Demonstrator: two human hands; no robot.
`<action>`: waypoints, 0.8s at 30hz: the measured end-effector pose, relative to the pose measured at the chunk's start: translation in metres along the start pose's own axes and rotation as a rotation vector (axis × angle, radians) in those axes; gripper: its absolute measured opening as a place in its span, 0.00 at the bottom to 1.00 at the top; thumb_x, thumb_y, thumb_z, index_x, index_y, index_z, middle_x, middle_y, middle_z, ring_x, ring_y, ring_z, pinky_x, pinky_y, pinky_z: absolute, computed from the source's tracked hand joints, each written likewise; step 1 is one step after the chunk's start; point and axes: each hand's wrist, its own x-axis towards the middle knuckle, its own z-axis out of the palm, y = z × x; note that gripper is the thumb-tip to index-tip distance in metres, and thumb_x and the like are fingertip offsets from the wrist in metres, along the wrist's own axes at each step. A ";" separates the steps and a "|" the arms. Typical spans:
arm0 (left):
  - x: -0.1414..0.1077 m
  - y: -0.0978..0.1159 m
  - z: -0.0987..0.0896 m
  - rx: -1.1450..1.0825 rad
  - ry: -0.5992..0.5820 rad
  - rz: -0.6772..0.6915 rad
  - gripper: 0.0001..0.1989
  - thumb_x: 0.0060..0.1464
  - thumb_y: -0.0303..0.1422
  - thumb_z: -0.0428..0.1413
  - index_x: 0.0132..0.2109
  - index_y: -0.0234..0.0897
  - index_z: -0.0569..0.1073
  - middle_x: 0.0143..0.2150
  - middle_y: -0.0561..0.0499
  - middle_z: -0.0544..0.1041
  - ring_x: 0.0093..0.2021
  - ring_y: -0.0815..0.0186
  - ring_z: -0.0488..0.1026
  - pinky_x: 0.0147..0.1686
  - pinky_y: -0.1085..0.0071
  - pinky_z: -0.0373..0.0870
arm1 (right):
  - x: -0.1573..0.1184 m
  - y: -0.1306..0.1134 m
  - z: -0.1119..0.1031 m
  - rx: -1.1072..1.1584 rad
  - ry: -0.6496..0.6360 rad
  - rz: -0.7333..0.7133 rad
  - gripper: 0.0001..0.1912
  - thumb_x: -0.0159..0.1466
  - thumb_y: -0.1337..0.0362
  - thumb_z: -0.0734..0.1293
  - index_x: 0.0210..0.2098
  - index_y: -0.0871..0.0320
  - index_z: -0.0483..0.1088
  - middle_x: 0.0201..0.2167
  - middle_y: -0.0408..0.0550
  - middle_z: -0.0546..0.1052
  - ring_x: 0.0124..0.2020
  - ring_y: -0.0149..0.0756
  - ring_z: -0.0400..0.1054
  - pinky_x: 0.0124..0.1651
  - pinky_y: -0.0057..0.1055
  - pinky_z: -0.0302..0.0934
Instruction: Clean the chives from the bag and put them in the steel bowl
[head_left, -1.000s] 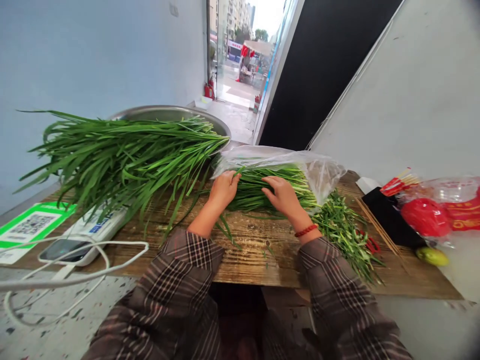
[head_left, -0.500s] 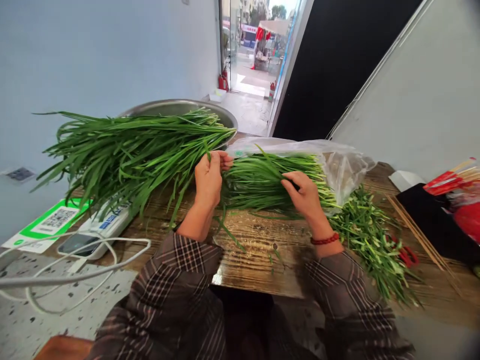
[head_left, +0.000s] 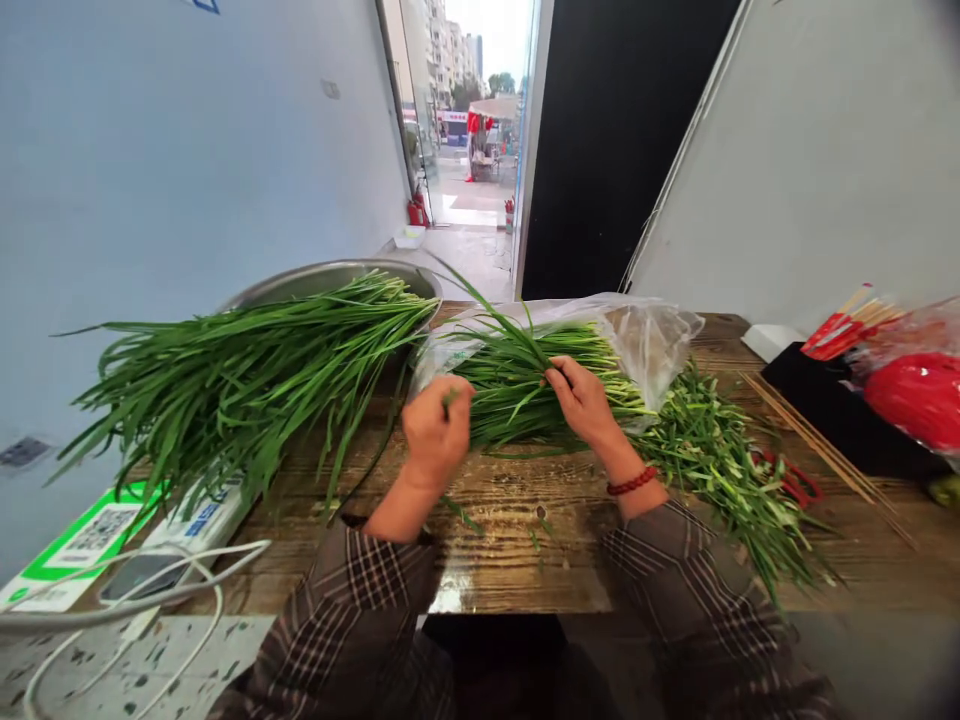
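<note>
My left hand point(head_left: 437, 425) is closed, with a bit of green leaf showing at its fingers, in front of the leafy end of a chive bundle. My right hand point(head_left: 581, 398) pinches a few chives point(head_left: 517, 338) whose long leaves rise up and to the left. Beneath them the chive bundle point(head_left: 600, 355) lies on a clear plastic bag point(head_left: 652, 335), pale stems to the right. A large heap of chives point(head_left: 277, 365) rests across a metal basin point(head_left: 315, 275) at the left. To the right lies a pile of loose trimmings point(head_left: 720, 450).
The wooden table point(head_left: 517, 560) carries a green QR card point(head_left: 90, 550), a white device point(head_left: 187, 530) and a white cable point(head_left: 240, 555) at left. At right are red scissors point(head_left: 799, 480), thin sticks point(head_left: 832, 450) and a black box point(head_left: 847, 415). Beyond is a glass doorway.
The view has tilted up and shifted right. My left hand has closed and come nearer to me; the chives at my right hand now stand up more above the bundle.
</note>
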 end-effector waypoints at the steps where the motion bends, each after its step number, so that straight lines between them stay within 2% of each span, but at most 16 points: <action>1: -0.005 0.004 0.005 0.096 -0.082 0.178 0.14 0.63 0.40 0.48 0.36 0.38 0.72 0.29 0.49 0.73 0.31 0.66 0.71 0.33 0.70 0.67 | -0.001 0.000 0.003 -0.047 -0.013 -0.020 0.15 0.70 0.57 0.55 0.44 0.57 0.69 0.36 0.50 0.78 0.38 0.40 0.71 0.43 0.33 0.59; 3: -0.011 0.010 0.017 0.246 -0.235 0.473 0.13 0.64 0.36 0.47 0.44 0.38 0.74 0.38 0.43 0.78 0.39 0.62 0.74 0.41 0.66 0.69 | -0.004 0.000 0.007 -0.144 -0.076 -0.098 0.14 0.70 0.60 0.56 0.45 0.57 0.70 0.39 0.52 0.78 0.41 0.41 0.71 0.47 0.36 0.57; 5: -0.011 0.009 0.028 0.406 -0.372 0.566 0.15 0.64 0.31 0.45 0.53 0.37 0.72 0.50 0.39 0.76 0.51 0.59 0.73 0.50 0.61 0.67 | -0.007 0.000 0.010 -0.227 -0.162 -0.172 0.13 0.70 0.62 0.56 0.44 0.59 0.70 0.40 0.52 0.78 0.42 0.42 0.69 0.49 0.38 0.55; 7: -0.009 0.004 0.036 0.580 -0.479 0.509 0.19 0.64 0.29 0.46 0.60 0.34 0.67 0.57 0.37 0.72 0.57 0.55 0.69 0.56 0.58 0.63 | -0.010 -0.001 0.011 -0.294 -0.248 -0.216 0.13 0.70 0.63 0.56 0.43 0.59 0.70 0.38 0.52 0.77 0.42 0.42 0.68 0.50 0.38 0.53; 8: -0.009 0.000 0.038 0.663 -0.533 0.448 0.21 0.63 0.29 0.47 0.62 0.32 0.64 0.57 0.36 0.72 0.57 0.55 0.70 0.56 0.58 0.63 | -0.011 -0.001 0.011 -0.319 -0.284 -0.231 0.13 0.70 0.63 0.56 0.43 0.59 0.70 0.37 0.52 0.77 0.42 0.42 0.68 0.50 0.38 0.53; 11: -0.010 -0.007 0.040 0.834 -0.672 0.273 0.26 0.63 0.35 0.50 0.65 0.28 0.58 0.50 0.36 0.76 0.48 0.55 0.75 0.46 0.62 0.69 | -0.012 -0.001 0.011 -0.340 -0.361 -0.275 0.12 0.69 0.63 0.57 0.44 0.58 0.70 0.39 0.52 0.78 0.43 0.42 0.67 0.52 0.39 0.51; 13: -0.011 -0.008 0.038 0.870 -0.725 0.222 0.26 0.62 0.35 0.51 0.63 0.28 0.59 0.48 0.37 0.76 0.46 0.56 0.76 0.43 0.65 0.69 | -0.013 0.000 0.011 -0.331 -0.379 -0.290 0.12 0.69 0.63 0.58 0.45 0.58 0.70 0.40 0.51 0.78 0.43 0.42 0.67 0.52 0.40 0.50; 16: -0.009 -0.008 0.032 0.893 -0.758 0.203 0.13 0.63 0.29 0.48 0.53 0.31 0.69 0.44 0.40 0.78 0.44 0.57 0.77 0.41 0.65 0.69 | -0.013 -0.001 0.010 -0.313 -0.383 -0.287 0.11 0.69 0.62 0.59 0.46 0.57 0.71 0.41 0.50 0.78 0.43 0.42 0.68 0.52 0.40 0.50; 18: -0.006 -0.009 0.027 0.899 -0.775 0.174 0.11 0.63 0.26 0.45 0.46 0.33 0.71 0.41 0.41 0.79 0.43 0.56 0.77 0.41 0.64 0.69 | -0.013 -0.006 0.009 -0.308 -0.389 -0.278 0.11 0.69 0.61 0.60 0.47 0.57 0.71 0.42 0.50 0.78 0.44 0.42 0.68 0.53 0.40 0.51; 21: -0.002 -0.014 0.022 0.833 -0.799 0.119 0.10 0.63 0.28 0.47 0.47 0.34 0.70 0.44 0.41 0.79 0.44 0.56 0.77 0.40 0.65 0.70 | -0.013 -0.019 0.008 -0.376 -0.417 -0.301 0.15 0.69 0.60 0.60 0.53 0.58 0.68 0.45 0.52 0.77 0.47 0.43 0.67 0.56 0.42 0.49; 24: -0.001 -0.020 0.021 0.732 -0.792 0.111 0.10 0.62 0.29 0.49 0.50 0.34 0.69 0.48 0.41 0.78 0.47 0.56 0.76 0.43 0.65 0.71 | -0.014 -0.031 0.010 -0.505 -0.438 -0.320 0.17 0.71 0.65 0.56 0.56 0.60 0.65 0.45 0.54 0.76 0.47 0.44 0.66 0.59 0.44 0.47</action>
